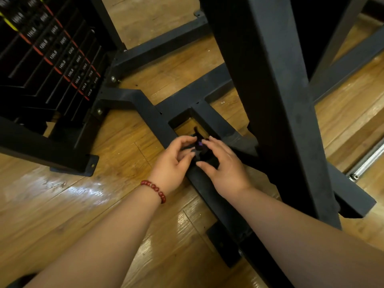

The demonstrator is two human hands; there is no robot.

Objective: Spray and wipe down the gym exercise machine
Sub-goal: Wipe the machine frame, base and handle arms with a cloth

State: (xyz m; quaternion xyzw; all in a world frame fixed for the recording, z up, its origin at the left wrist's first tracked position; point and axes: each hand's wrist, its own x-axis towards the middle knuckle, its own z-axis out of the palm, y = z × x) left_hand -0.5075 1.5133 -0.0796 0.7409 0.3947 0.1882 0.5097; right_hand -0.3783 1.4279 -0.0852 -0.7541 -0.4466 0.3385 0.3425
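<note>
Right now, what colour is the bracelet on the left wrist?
The bracelet is dark red, head view.

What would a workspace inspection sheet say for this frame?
Surface: glossy wooden floor, with glare patches.
Job's things: black machine frame; weight stack; small dark object on the base bar, identity unclear; no cloth seen.
Clutter: nothing seen.
Grippers: left hand and right hand curl round the small dark object, grip unclear; bead bracelet on left wrist.
Cables: nothing seen.
Surroundings: chrome bar at right edge.
</note>
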